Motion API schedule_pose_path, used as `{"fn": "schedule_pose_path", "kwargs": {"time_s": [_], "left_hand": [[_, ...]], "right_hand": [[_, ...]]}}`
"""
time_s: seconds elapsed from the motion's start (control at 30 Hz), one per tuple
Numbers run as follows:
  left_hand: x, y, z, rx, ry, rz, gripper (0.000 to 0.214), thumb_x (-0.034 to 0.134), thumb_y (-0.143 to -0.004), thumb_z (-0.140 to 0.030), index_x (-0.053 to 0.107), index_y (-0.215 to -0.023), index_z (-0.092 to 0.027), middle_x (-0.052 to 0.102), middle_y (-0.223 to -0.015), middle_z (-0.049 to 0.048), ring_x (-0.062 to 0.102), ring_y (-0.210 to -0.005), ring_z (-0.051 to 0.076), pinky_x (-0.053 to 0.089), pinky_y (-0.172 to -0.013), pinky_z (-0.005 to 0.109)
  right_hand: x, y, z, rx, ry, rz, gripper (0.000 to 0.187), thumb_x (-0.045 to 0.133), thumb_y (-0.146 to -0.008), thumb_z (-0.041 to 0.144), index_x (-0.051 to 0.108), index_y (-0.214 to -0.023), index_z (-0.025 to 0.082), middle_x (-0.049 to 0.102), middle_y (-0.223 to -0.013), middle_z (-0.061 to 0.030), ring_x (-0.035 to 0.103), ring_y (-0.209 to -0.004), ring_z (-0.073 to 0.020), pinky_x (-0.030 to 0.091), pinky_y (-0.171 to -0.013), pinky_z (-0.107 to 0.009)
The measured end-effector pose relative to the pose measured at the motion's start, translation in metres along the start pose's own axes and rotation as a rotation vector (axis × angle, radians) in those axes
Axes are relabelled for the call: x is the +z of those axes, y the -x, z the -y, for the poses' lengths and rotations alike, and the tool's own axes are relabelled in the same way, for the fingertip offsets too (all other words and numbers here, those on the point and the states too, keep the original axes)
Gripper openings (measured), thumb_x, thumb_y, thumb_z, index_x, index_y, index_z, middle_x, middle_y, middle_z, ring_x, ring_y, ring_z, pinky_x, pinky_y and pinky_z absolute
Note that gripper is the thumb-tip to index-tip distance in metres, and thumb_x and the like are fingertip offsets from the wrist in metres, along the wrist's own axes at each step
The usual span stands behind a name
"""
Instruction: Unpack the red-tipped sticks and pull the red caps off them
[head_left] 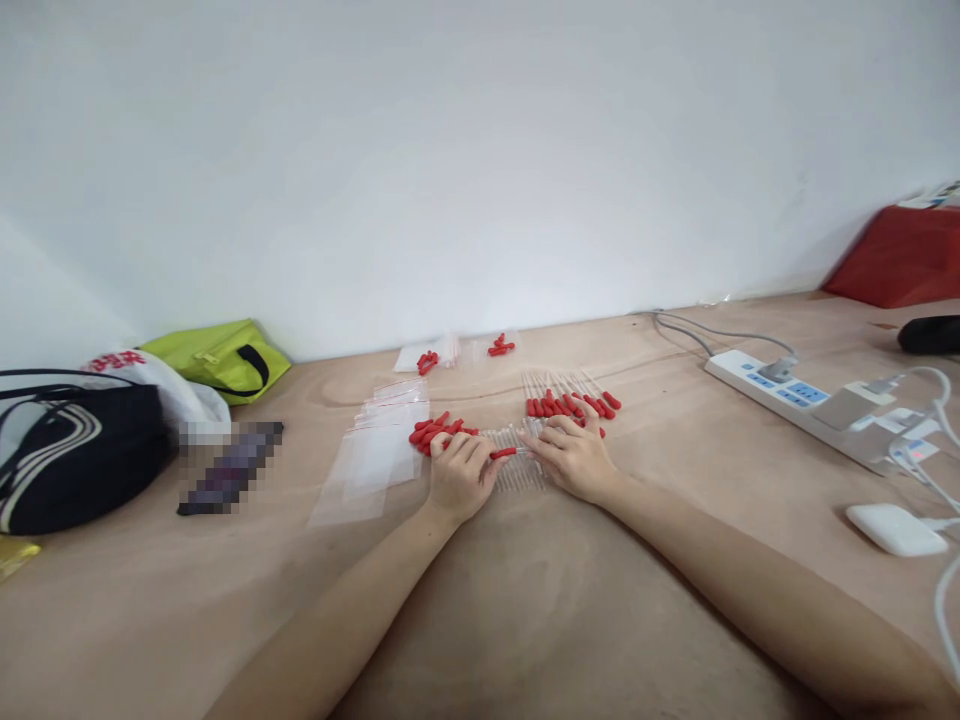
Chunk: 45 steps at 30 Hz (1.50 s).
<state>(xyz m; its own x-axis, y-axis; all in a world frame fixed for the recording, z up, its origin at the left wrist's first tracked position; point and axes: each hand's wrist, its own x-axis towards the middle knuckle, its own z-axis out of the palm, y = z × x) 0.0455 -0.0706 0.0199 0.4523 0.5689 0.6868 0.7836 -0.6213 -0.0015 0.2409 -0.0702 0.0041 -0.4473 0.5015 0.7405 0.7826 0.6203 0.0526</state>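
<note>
My left hand [463, 475] is closed, its thumb and fingers pinching a red rubber bulb [503, 453] that points to the right. Opposite it, my right hand [577, 455] pinches what looks like a thin glass tube at the bulb's end; its fingers partly hide it. Beneath and between both hands lies a row of clear glass tubes [521, 480]. Loose red rubber bulbs [433, 431] are heaped beside my left fingers. Past my right hand rest several droppers [551, 402], clear tubes with red bulbs on their near ends.
Clear zip bags [375, 450] overlap left of the bulbs. Farther back, small bags hold red bulbs [501, 346]. A white power strip [795, 395] with cables and a white charger case [896, 528] lie right. A black bag [90, 455] and a lime-green bag [225, 358] stand left.
</note>
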Motion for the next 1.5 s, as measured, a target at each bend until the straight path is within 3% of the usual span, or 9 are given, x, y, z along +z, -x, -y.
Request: {"fn": "schedule_pose_path", "kwargs": {"time_s": [0.17, 0.27, 0.43, 0.67, 0.8, 0.9, 1.03, 1.23, 1.5], "left_hand": [[0.003, -0.003, 0.001, 0.110, 0.022, -0.024, 0.023, 0.051, -0.082, -0.034, 0.059, -0.101, -0.025, 0.065, -0.102, 0.0011, 0.055, -0.095, 0.019, 0.027, -0.089, 0.040], [0.005, -0.002, 0.002, 0.171, 0.031, -0.022, 0.016, 0.051, -0.083, -0.032, 0.063, -0.093, -0.030, 0.066, -0.102, -0.0022, 0.055, -0.097, 0.018, 0.026, -0.093, 0.041], [0.004, 0.002, 0.003, 0.226, 0.066, -0.023, 0.014, 0.052, -0.082, -0.032, 0.065, -0.078, -0.027, 0.069, -0.085, -0.0045, 0.058, -0.091, 0.017, 0.025, -0.096, 0.044], [-0.008, 0.004, 0.009, 0.239, 0.058, -0.042, 0.016, 0.051, -0.083, -0.024, 0.063, -0.072, -0.024, 0.068, -0.074, -0.0043, 0.059, -0.080, 0.014, 0.030, -0.092, 0.042], [-0.015, 0.013, 0.027, 0.113, 0.062, -0.127, 0.011, 0.053, -0.081, -0.019, 0.062, -0.076, -0.022, 0.066, -0.075, -0.0017, 0.058, -0.077, 0.014, 0.039, -0.081, 0.036], [-0.015, 0.015, 0.036, 0.021, 0.166, -0.134, 0.013, 0.050, -0.082, -0.020, 0.062, -0.088, -0.021, 0.060, -0.081, 0.0022, 0.055, -0.078, 0.013, 0.045, -0.072, 0.029], [-0.013, 0.004, 0.048, -0.243, 0.165, -0.150, 0.023, 0.043, -0.084, -0.021, 0.060, -0.099, -0.017, 0.051, -0.088, 0.0061, 0.055, -0.080, 0.014, 0.048, -0.071, 0.029], [-0.021, -0.028, 0.067, -0.509, 0.226, 0.130, 0.023, 0.049, -0.076, -0.022, 0.056, -0.097, -0.018, 0.058, -0.082, 0.0018, 0.055, -0.065, 0.012, 0.046, -0.063, 0.026], [-0.019, -0.030, 0.080, -0.627, 0.080, 0.364, 0.017, 0.055, -0.072, -0.036, 0.052, -0.078, -0.020, 0.063, -0.078, -0.0008, 0.056, -0.063, 0.014, 0.040, -0.060, 0.026]], "right_hand": [[-0.002, 0.001, 0.004, -0.029, 0.002, -0.011, 0.017, 0.046, -0.085, 0.026, 0.064, -0.087, 0.023, 0.059, -0.062, 0.0032, 0.048, -0.073, -0.0115, 0.015, -0.095, -0.041], [-0.004, 0.004, 0.006, -0.047, -0.018, -0.032, 0.018, 0.046, -0.084, 0.025, 0.064, -0.084, 0.022, 0.056, -0.058, 0.0031, 0.045, -0.068, -0.0111, 0.017, -0.093, -0.041], [-0.005, 0.008, 0.007, -0.079, -0.073, -0.039, 0.018, 0.045, -0.082, 0.022, 0.063, -0.080, 0.022, 0.054, -0.054, 0.0037, 0.042, -0.066, -0.0111, 0.019, -0.090, -0.041], [-0.010, 0.013, -0.001, -0.086, -0.121, -0.063, 0.017, 0.046, -0.082, 0.022, 0.063, -0.078, 0.022, 0.054, -0.053, 0.0044, 0.043, -0.065, -0.0111, 0.019, -0.090, -0.040], [-0.014, 0.015, -0.012, 0.102, -0.100, -0.094, 0.017, 0.049, -0.082, 0.025, 0.065, -0.079, 0.023, 0.057, -0.056, 0.0032, 0.045, -0.066, -0.0117, 0.021, -0.086, -0.037], [-0.012, 0.009, -0.007, 0.178, -0.093, -0.061, 0.016, 0.051, -0.082, 0.029, 0.066, -0.085, 0.027, 0.060, -0.059, 0.0027, 0.046, -0.064, -0.0114, 0.022, -0.081, -0.034], [-0.007, -0.002, 0.006, 0.237, -0.071, 0.000, 0.022, 0.047, -0.083, 0.022, 0.065, -0.095, 0.024, 0.061, -0.061, 0.0011, 0.047, -0.063, -0.0110, 0.023, -0.075, -0.032], [-0.001, -0.013, 0.008, 0.238, -0.005, -0.010, 0.020, 0.047, -0.080, 0.019, 0.065, -0.089, 0.021, 0.063, -0.066, -0.0002, 0.048, -0.067, -0.0121, 0.022, -0.077, -0.033], [0.005, -0.010, 0.017, 0.124, 0.081, 0.047, 0.016, 0.048, -0.077, 0.018, 0.064, -0.078, 0.019, 0.059, -0.061, -0.0005, 0.044, -0.067, -0.0136, 0.020, -0.081, -0.038]]}}
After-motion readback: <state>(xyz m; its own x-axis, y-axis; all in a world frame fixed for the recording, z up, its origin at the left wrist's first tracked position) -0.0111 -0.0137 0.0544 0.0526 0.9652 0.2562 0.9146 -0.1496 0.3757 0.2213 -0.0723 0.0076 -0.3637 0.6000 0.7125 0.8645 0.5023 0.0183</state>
